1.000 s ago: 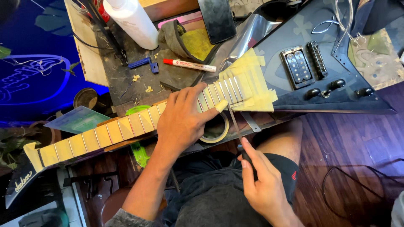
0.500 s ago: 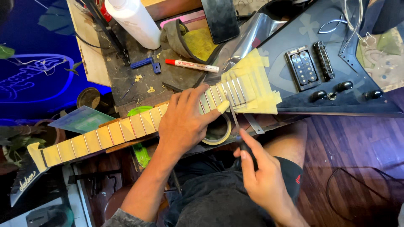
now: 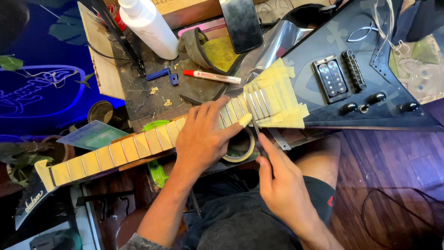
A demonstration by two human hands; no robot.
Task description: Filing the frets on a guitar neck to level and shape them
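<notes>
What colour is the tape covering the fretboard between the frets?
Pale yellow masking tape, covering the guitar neck; only the head view shows it.

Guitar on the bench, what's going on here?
A person has an electric guitar lying across the workbench, its fretboard masked with tape strips. The left hand presses down on the neck. The right hand holds a thin metal tool at the upper frets. A tape roll sits beneath.

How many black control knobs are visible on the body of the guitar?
3. All sit in a row near the lower edge of the guitar body: one knob below the pickup, a second right of it, a third farthest right. None seems hidden.
</notes>
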